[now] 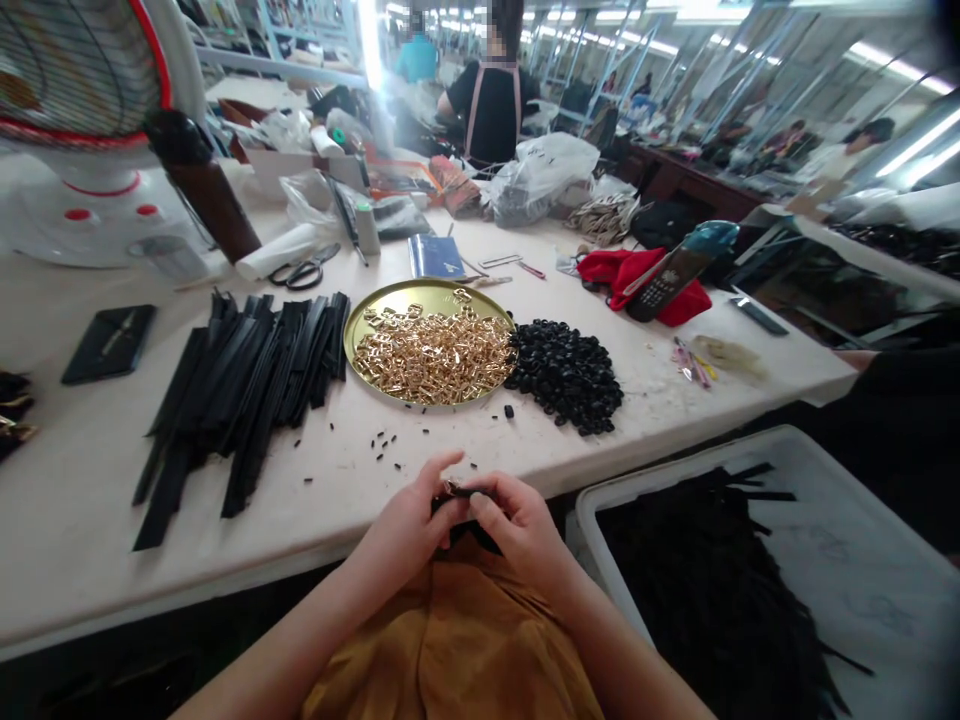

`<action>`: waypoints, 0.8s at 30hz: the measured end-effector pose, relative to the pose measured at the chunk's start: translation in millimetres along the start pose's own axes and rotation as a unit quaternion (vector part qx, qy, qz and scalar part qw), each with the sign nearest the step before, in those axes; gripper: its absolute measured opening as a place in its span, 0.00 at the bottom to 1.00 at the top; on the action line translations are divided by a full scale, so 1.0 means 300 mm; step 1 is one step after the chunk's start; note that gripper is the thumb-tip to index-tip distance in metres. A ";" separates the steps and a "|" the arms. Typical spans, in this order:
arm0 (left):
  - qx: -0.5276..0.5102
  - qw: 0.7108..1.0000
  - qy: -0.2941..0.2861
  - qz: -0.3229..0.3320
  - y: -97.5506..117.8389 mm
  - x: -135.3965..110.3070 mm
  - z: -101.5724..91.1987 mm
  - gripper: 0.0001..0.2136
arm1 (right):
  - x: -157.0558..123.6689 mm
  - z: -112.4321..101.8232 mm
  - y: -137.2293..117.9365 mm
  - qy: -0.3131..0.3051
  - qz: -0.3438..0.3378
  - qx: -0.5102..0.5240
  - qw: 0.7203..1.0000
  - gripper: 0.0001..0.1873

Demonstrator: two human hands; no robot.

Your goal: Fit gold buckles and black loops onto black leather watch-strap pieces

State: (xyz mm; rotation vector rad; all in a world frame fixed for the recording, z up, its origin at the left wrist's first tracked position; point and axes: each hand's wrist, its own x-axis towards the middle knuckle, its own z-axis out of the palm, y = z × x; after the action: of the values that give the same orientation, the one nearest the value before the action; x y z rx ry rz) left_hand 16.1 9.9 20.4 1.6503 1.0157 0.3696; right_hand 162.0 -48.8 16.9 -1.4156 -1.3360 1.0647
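Both my hands meet just below the table's front edge, over my lap. My left hand (pixel 409 525) and my right hand (pixel 517 525) are closed in a pinch on one black strap (pixel 466 515) with a small gold buckle at its top end. On the table in front lie a pile of black straps (pixel 247 385), a round gold tray (pixel 360 335) heaped with gold buckles (pixel 435 355), and a heap of small black loops (pixel 566 375).
A white bin (pixel 600 500) with finished black straps stands at my right. A fan (pixel 82 120), scissors (pixel 304 270), a blue booklet (pixel 435 255), red cloth (pixel 626 275) and bags lie further back. A person in a black top (pixel 491 100) works across the table.
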 end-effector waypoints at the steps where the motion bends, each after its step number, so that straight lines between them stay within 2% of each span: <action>1: 0.012 1.000 -0.008 0.013 -0.003 0.002 0.003 0.14 | 0.007 -0.028 0.008 0.000 0.001 -0.013 1.000 0.12; 3: 0.041 0.999 -0.019 0.023 -0.010 0.011 0.003 0.11 | 0.039 -0.117 0.038 0.053 0.005 -0.074 0.996 0.13; 4: 0.050 0.998 -0.017 0.018 -0.014 0.017 0.001 0.12 | 0.063 -0.176 0.060 0.123 0.002 -0.128 0.984 0.14; 6: 0.052 0.999 -0.005 -0.002 -0.019 0.032 -0.004 0.13 | 0.121 -0.304 0.111 0.254 -0.008 -0.258 0.932 0.13; 7: 0.049 0.999 -0.003 -0.009 -0.020 0.040 -0.005 0.13 | 0.153 -0.364 0.138 0.290 -0.004 -0.325 0.900 0.13; 8: 0.044 0.999 -0.007 -0.013 -0.020 0.049 -0.004 0.13 | 0.183 -0.416 0.162 0.298 0.012 -0.385 0.873 0.13; 10: 0.036 0.999 -0.022 -0.020 -0.018 0.065 -0.002 0.12 | 0.235 -0.485 0.201 0.282 0.053 -0.464 0.838 0.13; 13: 0.028 0.999 -0.030 -0.030 -0.019 0.086 0.001 0.13 | 0.283 -0.495 0.229 0.244 0.074 -0.511 0.821 0.12; 18: 0.020 0.999 -0.030 -0.040 -0.039 0.114 -0.002 0.13 | 0.318 -0.405 0.248 0.204 -0.011 -0.543 0.815 0.07; 21: 0.016 0.999 -0.032 -0.037 -0.048 0.125 -0.002 0.13 | 0.331 -0.376 0.264 0.194 -0.017 -0.539 0.819 0.07; 24: 0.005 0.999 -0.034 -0.039 -0.045 0.130 -0.002 0.13 | 0.332 -0.374 0.263 0.206 -0.004 -0.523 0.827 0.11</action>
State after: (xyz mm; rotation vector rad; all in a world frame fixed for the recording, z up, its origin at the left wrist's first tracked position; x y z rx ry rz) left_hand 32.5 40.8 -1.5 1.6163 1.0277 0.2554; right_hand 294.2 43.9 -34.5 -2.2349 -1.6414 -0.1300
